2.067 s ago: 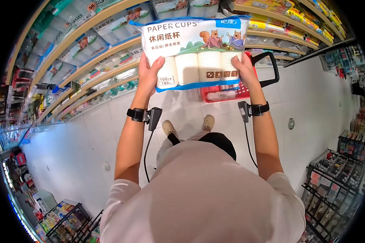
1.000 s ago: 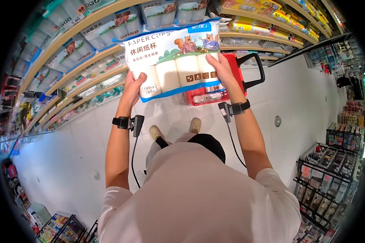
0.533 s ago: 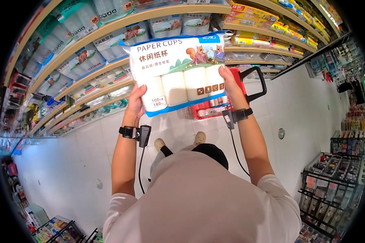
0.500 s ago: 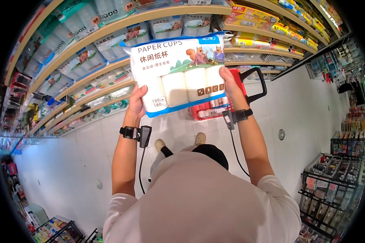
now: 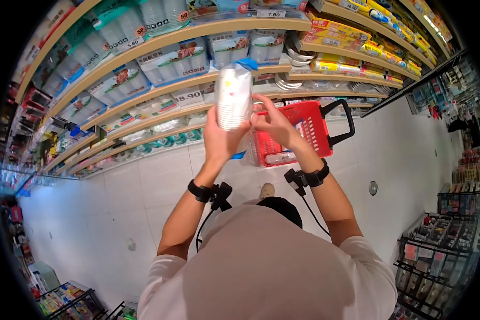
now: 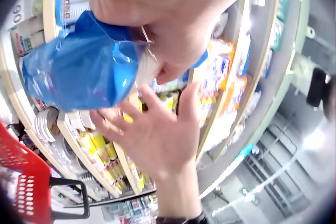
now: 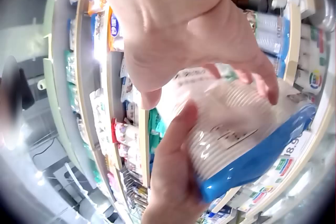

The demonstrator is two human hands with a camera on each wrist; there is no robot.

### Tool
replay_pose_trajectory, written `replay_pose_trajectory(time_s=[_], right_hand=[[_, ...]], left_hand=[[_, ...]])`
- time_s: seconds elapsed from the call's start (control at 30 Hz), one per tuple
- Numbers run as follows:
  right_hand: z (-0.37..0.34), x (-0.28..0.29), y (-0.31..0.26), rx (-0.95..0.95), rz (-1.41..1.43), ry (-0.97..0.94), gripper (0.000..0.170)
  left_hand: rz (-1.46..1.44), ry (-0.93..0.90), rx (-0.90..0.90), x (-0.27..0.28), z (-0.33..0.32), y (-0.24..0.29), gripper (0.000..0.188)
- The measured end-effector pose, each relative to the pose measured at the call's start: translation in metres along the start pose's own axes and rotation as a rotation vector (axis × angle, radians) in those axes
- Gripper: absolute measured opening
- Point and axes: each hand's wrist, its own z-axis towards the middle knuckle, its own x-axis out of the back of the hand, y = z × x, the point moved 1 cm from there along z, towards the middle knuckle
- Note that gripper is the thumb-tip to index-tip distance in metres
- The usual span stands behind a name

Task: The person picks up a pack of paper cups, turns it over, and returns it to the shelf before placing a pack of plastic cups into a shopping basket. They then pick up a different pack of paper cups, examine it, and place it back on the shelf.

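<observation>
My left hand [image 5: 220,140] grips the cup pack [image 5: 233,98]. It's outside the red basket [image 5: 318,130] beyond my open right hand [image 5: 279,128].

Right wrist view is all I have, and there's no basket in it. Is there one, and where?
Observer: Yes. In the head view, a red basket is on the floor, over toward the right hand's side.
Operator: Anything in it?
Observer: Yes, a pale wrapped item lies along the edge nearest the person. Can't tell what it is.
Operator: I only get the back of the right hand. What's the palm side doing?
Observer: From the left wrist view, the right hand is open: palm showing, fingers spread near the blue end of the cup pack.
</observation>
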Motion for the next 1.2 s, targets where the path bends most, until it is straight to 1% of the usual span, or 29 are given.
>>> replay_pose_trajectory(time_s=[0.03,0.1,0.17,0.2,0.23,0.3,0.33,0.4,0.43,0.5,0.6,0.7,0.73,0.83,0.87,0.97,1.0,1.1,1.13,1.17,1.2], right_hand=[[-0.002,-0.012,0.004,0.023,0.035,0.009,0.070],[-0.004,-0.021,0.006,0.073,0.077,0.028,0.072],[-0.005,-0.019,0.005,0.133,0.094,0.055,0.073],[-0.009,-0.012,0.010,0.087,0.119,0.117,0.073],[-0.009,-0.006,0.015,0.002,0.212,0.107,0.066],[-0.012,0.013,0.038,-0.015,0.503,0.100,0.063],[-0.015,0.022,0.043,-0.006,0.575,0.084,0.062],[-0.021,0.038,0.048,-0.012,0.672,0.058,0.062],[-0.022,0.046,0.053,-0.010,0.698,0.083,0.063],[-0.033,0.058,0.054,-0.025,0.726,0.054,0.065],[-0.036,0.080,0.072,-0.038,0.837,-0.064,0.068],[-0.037,0.080,0.072,0.000,0.908,-0.112,0.068],[-0.038,0.081,0.069,0.004,0.917,-0.197,0.068],[-0.031,0.098,0.083,-0.069,0.825,-0.142,0.064],[-0.030,0.091,0.073,-0.153,0.670,0.043,0.061],[-0.024,0.077,0.045,-0.068,0.658,-0.021,0.058],[-0.024,0.078,0.048,-0.094,0.740,-0.070,0.064],[-0.017,0.069,0.058,0.001,0.299,0.064,0.078],[-0.015,0.068,0.057,0.001,0.214,0.108,0.076],[-0.015,0.069,0.056,-0.005,0.174,0.090,0.075],[-0.014,0.071,0.053,-0.009,0.129,0.070,0.073]], left_hand=[[0.083,0.009,-0.058,-0.009,-0.009,0.005,0.074],[0.000,-0.154,-0.068,-0.017,-0.020,0.025,0.075],[0.259,-0.062,-0.444,-0.026,-0.033,0.009,0.073],[0.391,-0.013,-0.632,-0.028,-0.039,0.009,0.072],[0.381,-0.077,-0.609,-0.026,-0.041,0.008,0.068],[0.370,-0.215,-0.550,-0.015,-0.049,0.019,0.062],[0.297,-0.222,-0.565,-0.009,-0.047,0.020,0.059],[0.302,-0.160,-0.515,0.010,-0.031,-0.002,0.058],[0.300,-0.130,-0.490,0.020,-0.019,-0.016,0.058],[0.379,-0.001,-0.474,0.042,0.010,-0.040,0.057],[-0.059,-0.154,0.087,0.063,0.049,-0.059,0.055],[-0.517,-0.476,0.406,0.077,0.059,-0.045,0.056],[-0.560,-0.519,0.398,0.078,0.057,-0.041,0.055],[-0.544,-0.499,0.346,0.078,0.051,-0.047,0.055],[-0.570,-0.461,0.321,0.078,0.049,-0.048,0.055],[-0.649,-0.346,0.240,0.079,0.040,-0.051,0.054],[-0.634,-0.359,0.190,0.079,0.039,-0.053,0.057],[-0.552,-0.392,0.036,0.083,0.038,-0.056,0.066],[-0.502,-0.401,-0.010,0.085,0.035,-0.054,0.069],[-0.453,-0.407,-0.054,0.087,0.030,-0.051,0.072],[-0.392,-0.426,-0.039,0.092,0.028,-0.046,0.082]])
